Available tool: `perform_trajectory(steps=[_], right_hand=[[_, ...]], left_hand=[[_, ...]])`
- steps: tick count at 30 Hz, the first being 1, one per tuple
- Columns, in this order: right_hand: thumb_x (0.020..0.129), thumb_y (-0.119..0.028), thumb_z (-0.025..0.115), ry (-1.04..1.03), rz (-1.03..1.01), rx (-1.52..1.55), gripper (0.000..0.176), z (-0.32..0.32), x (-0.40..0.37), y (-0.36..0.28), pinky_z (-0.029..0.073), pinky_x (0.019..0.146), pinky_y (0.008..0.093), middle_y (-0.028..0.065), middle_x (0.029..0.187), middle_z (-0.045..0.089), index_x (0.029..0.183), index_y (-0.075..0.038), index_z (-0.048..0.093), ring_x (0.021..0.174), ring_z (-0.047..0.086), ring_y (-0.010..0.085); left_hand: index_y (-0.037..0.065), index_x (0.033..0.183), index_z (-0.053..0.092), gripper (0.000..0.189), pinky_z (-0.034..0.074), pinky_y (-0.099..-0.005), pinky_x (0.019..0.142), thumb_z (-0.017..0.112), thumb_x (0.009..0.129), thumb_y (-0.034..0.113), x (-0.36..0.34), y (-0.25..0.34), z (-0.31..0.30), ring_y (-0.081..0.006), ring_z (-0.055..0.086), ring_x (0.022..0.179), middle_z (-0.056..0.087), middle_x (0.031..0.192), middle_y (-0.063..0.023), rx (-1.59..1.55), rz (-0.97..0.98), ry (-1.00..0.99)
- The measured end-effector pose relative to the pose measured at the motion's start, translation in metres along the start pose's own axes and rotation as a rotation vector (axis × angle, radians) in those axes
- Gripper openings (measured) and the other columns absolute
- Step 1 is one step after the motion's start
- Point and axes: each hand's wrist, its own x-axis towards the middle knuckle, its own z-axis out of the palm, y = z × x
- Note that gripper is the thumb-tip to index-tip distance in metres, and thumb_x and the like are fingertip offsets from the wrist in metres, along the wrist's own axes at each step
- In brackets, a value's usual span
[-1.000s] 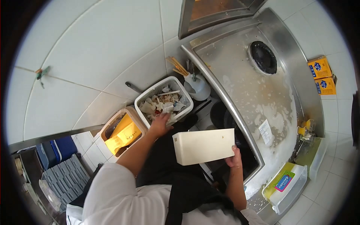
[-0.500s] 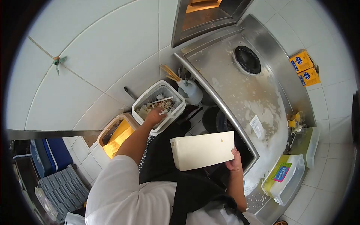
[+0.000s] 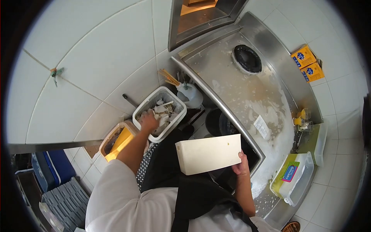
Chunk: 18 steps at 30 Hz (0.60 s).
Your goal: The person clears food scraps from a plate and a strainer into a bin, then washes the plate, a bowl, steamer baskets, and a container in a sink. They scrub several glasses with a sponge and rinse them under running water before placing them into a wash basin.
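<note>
Thumb of the R hand (image 3: pixel 242 164) lies on the short end of a cream box (image 3: pixel 208 154), & the hand is bent round the low corner, nearly closed, w/ the box in its grip. Can't tell how all its fingers sit, b/c the box hides some. The L hand (image 3: pixel 148 121) is at the L side of a white bin (image 3: pixel 174 127), back of the hand up, fingers bent down by the trash (image 3: pixel 164 112). It looks half closed. Can't tell if it has hold of any trash, b/c its fingertips are hidden.

The box is up in front of the black apron (image 3: pixel 205 201), apart from the bin & near the edge of the metal counter (image 3: pixel 216 50). It's long & flat-sided, & it tips a bit so the R end is higher. A small brown spot shows near its top R corner.

The trash is crumpled white & brown bits w/ a thin white stick (image 3: pixel 167 103) on top. Just beside the bin is a tan tub (image 3: pixel 127 122) w/ a yellow pack (image 3: pixel 121 142) in it. On the bin's other side is a white jug (image 3: pixel 190 96). The counter is wet & foamy, w/ a black bowl (image 3: pixel 247 58) on it
</note>
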Motion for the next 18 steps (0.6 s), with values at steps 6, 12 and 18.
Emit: perform_trajectory(steps=[6,12,18], right_hand=[[0.084,-0.035,0.067,0.009,-0.063,0.016,0.083,0.018,-0.004,-0.017,0.044,0.112,0.0406,0.0157,0.143,0.056,0.152,0.002,0.04,0.132,0.056,0.0294],[0.082,-0.033,0.068,0.003,-0.121,0.025,0.084,0.035,-0.024,-0.041,0.045,0.111,0.0405,0.0172,0.143,0.056,0.153,0.001,0.039,0.131,0.057,0.0304],[0.073,-0.042,0.083,0.098,-0.402,0.039,0.103,0.069,-0.067,-0.101,0.048,0.109,0.0391,0.0137,0.145,0.056,0.155,0.0,0.036,0.131,0.057,0.0266]], left_hand=[[0.013,0.132,0.066,0.059,0.035,-0.0636,0.111,0.062,0.092,0.058,-0.081,0.004,0.022,-0.036,0.043,0.141,0.053,0.146,-0.0147,0.24,0.065,-0.358],[0.01,0.121,0.071,0.044,0.035,-0.0651,0.109,0.057,0.098,0.045,-0.088,0.01,0.042,-0.0353,0.047,0.136,0.054,0.144,-0.0119,0.255,0.06,-0.187],[-0.003,0.15,0.045,0.088,0.038,-0.0464,0.117,0.059,0.095,0.064,-0.087,0.115,-0.086,-0.0354,0.052,0.137,0.052,0.148,-0.0256,-0.689,0.06,-0.501]])
